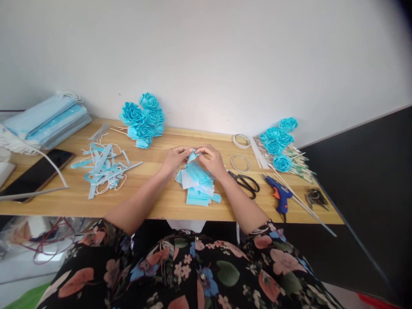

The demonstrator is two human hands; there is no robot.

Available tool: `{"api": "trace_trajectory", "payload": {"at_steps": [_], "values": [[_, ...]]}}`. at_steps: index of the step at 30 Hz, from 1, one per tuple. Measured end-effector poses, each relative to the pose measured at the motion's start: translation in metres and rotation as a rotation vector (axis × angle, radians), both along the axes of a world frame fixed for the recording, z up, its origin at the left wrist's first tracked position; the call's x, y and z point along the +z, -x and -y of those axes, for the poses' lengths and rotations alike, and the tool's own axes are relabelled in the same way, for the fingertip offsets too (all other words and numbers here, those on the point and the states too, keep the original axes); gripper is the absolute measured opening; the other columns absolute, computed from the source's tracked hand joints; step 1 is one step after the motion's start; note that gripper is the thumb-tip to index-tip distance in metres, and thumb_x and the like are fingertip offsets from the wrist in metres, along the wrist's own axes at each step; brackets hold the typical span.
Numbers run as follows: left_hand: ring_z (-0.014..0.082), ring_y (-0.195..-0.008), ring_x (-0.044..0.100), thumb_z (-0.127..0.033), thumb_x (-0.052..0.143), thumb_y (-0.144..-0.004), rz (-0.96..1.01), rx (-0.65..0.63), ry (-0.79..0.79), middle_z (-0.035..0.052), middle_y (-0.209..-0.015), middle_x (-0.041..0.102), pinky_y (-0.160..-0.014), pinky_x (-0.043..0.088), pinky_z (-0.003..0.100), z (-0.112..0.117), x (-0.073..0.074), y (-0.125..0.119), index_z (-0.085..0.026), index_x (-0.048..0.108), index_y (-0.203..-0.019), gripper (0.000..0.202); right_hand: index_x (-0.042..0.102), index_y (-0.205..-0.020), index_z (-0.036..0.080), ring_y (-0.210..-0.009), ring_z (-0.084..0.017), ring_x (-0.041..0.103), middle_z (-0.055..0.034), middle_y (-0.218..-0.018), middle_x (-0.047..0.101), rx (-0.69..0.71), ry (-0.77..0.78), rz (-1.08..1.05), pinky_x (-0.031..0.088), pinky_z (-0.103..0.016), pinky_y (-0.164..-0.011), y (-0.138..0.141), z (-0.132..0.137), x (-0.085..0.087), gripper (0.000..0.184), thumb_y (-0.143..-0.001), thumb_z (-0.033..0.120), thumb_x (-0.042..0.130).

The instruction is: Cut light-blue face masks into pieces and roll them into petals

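Observation:
Between my two hands is a small piece of light blue mask fabric [192, 156], pinched by the fingertips of both. My left hand [176, 159] grips its left side, and my right hand [210, 159] grips its right side. Just below them lies a loose pile of cut blue and white mask fabric pieces [198, 185] on the wooden table [161, 201]. Black-handled scissors [246, 182] rest beside my right forearm, their tips partly hidden by it.
Left are a stack of masks [51, 120], a phone [38, 174], cut strips [104, 165] and blue fabric roses [143, 120]. Right are tape rolls [241, 141], more roses [277, 140], a blue glue gun [280, 195] and a dark metal tool or clips [316, 198]. A wall stands behind.

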State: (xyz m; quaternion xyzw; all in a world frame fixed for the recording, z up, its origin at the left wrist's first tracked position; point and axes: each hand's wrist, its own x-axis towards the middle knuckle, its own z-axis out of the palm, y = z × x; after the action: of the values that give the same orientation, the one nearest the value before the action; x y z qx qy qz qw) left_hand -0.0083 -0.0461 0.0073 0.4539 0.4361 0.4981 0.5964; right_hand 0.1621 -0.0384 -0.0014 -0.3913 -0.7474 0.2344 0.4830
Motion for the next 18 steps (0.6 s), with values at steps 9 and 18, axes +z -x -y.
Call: {"api": "trace_trajectory", "payload": {"at_steps": [9,18], "values": [[0.0087,-0.054,0.048,-0.047,0.078,-0.062,0.013,0.042,-0.033,-0.0009,-0.062,0.059,-0.054,0.039,0.023,-0.003,-0.002,0.000,-0.015,0.067,-0.071,0.035,0.069,-0.111,0.025,-0.109,-0.021,0.064,-0.0041,-0.112,0.072,0.138,0.298,-0.164,0.048,-0.036,-0.096,-0.005,0.008,0.013,0.030,-0.091,0.040,0.053],[0.0097,-0.057,0.050,-0.046,0.078,-0.062,0.003,0.018,-0.062,-0.0004,-0.063,0.060,-0.057,0.041,0.025,-0.001,0.001,0.001,-0.015,0.069,-0.070,0.033,0.069,-0.078,0.018,-0.074,-0.016,0.059,-0.0005,-0.075,0.067,0.085,0.436,-0.075,0.044,-0.027,-0.071,-0.003,0.006,0.010,0.040,-0.084,0.056,0.060]]}}
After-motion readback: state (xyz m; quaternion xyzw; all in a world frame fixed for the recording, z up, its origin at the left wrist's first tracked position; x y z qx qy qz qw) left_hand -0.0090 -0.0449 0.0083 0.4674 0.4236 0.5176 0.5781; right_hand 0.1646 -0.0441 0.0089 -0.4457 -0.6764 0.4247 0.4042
